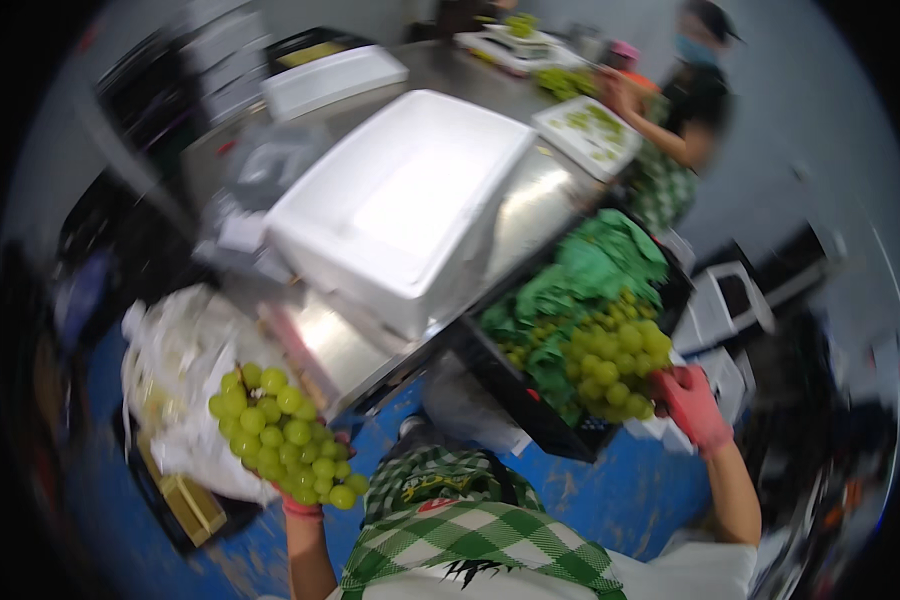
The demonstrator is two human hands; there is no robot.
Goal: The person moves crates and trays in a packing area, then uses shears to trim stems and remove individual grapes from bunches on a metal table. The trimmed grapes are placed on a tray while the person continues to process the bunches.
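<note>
My left hand [300, 507], in a pink glove, holds up a bunch of green grapes [289, 439] that covers most of its fingers. On the other side, my gloved right hand [690, 405] grips a second bunch of green grapes [607, 367] at one end. That bunch is over a black crate [525, 405], which holds more grapes [630, 304] and crumpled green wrapping paper [592, 255]. Between my hands, farther forward, a white foam box [405, 202] stands on a steel table [547, 199], with no contents visible inside it.
A full white plastic bag [195, 360] sits at the left above a black crate. Across the table a masked person [682, 120] handles grapes beside a white tray [589, 135] and a scale [521, 49]. Clear plastic packaging [270, 165] and a foam lid [334, 79] lie at the far left.
</note>
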